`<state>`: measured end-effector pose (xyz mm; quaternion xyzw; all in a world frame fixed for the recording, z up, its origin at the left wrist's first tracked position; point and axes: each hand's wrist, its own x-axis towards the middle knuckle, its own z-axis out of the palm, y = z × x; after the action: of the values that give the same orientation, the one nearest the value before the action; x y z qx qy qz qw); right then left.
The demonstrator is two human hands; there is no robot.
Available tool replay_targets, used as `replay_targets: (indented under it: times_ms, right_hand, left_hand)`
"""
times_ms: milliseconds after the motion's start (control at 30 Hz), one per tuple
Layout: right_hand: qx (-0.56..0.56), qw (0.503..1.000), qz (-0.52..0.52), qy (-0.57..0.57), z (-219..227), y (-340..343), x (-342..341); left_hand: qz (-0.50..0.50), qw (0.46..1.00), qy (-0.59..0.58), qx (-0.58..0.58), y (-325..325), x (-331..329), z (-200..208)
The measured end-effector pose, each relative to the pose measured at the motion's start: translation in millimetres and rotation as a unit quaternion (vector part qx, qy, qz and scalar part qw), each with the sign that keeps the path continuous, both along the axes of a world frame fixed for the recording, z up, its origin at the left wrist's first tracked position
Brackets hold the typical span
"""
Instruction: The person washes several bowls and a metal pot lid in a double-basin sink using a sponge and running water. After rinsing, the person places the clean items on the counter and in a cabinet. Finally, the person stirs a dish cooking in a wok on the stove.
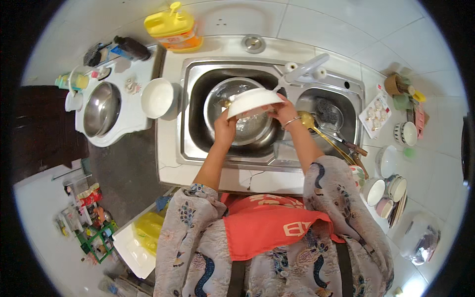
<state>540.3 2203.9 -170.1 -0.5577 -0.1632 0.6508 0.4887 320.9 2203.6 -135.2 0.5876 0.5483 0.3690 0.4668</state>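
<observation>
Over the left sink bowl, I hold a white bowl (255,101) tilted on its side. My left hand (225,129) grips its left rim, and my right hand (285,110) is closed on its right end. Beneath it, a round steel basin (214,101) with water in it sits inside the double sink (190,148). The white faucet (306,70) stands just beyond my right hand. To the right of that hand, a gold-coloured ladle (307,120) and some handled utensils lie across the smaller sink bowl.
Another white bowl (157,98) stands on the counter left of the sink, near a yellow detergent jug (174,30). Farther left, a steel basin (102,109) rests on a white surface. Several bowls (374,192) and a white tray (375,118) line the right counter.
</observation>
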Motion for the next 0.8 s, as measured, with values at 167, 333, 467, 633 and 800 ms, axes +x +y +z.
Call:
replay_targets:
  times_ms: [167, 333, 467, 633, 800]
  right_hand:
    - [-0.043, 0.985, 0.16, -0.049, 19, -7, -9]
    - [-0.073, 0.981, 0.149, -0.104, -7, -5, -8]
    - [-0.043, 0.969, 0.168, -0.175, -54, -1, -6]
    - [0.028, 0.835, 0.326, -0.442, -91, 11, -41]
    - [-0.069, 0.701, 0.402, -0.585, -130, 30, -78]
  left_hand:
    - [0.128, 0.991, 0.039, 0.018, -39, -54, 7]
    - [0.343, 0.902, -0.247, -0.088, -79, -110, 23]
    - [0.451, 0.796, -0.38, -0.141, -81, -166, 16]
    - [0.464, 0.728, -0.457, -0.215, -78, -206, 8]
    - [0.461, 0.7, -0.49, -0.239, -84, -215, -2]
